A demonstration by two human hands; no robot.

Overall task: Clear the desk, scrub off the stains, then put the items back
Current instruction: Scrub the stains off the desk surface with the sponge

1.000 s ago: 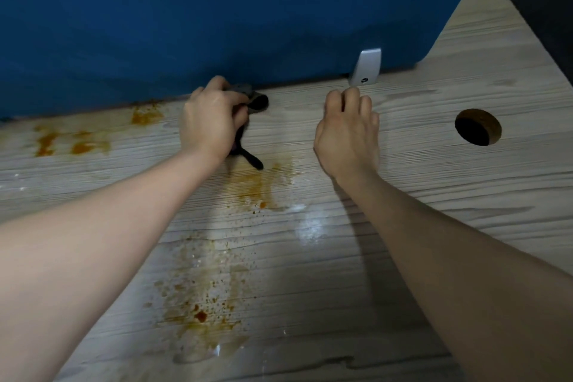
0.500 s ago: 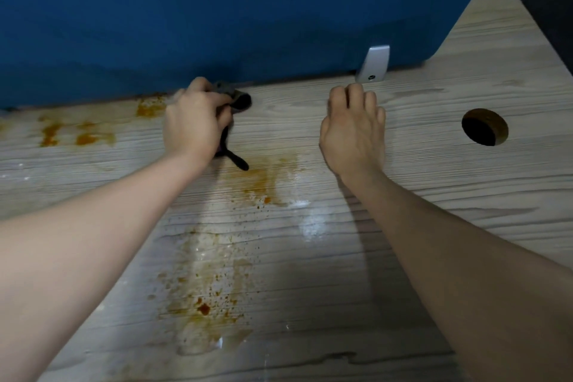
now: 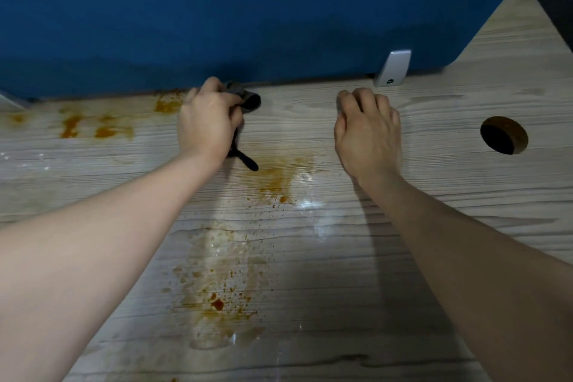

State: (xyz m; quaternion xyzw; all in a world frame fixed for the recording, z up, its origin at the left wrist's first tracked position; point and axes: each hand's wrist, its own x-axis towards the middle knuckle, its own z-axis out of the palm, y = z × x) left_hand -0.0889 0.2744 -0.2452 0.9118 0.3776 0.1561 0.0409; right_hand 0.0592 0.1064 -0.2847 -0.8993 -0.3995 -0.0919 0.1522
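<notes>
A: What has changed since a second ago?

B: The left hand has slid left along the back edge of the desk, closer to the orange stain by the partition. It still grips the dark cloth, fingers curled round it, knuckles up. The right hand has barely shifted; it rests on the wood, its fingers slightly bent and holding nothing.

A: Go across it, left to right.

B: Far left, orange-brown stains lie in smeared blotches near the back edge. Next comes the left hand, pressing the crumpled cloth onto the desk right against the blue partition; a thin dark strip of the cloth trails out below the hand. Below that a paler orange patch spreads with fine specks, and nearer the person a wet, glossy puddle has a darker red-orange dot in it.

A: And on the right?

B: A small silvery metal bracket holds the partition's foot. Farther right a round hole is cut through the pale, grey-grained wood.
</notes>
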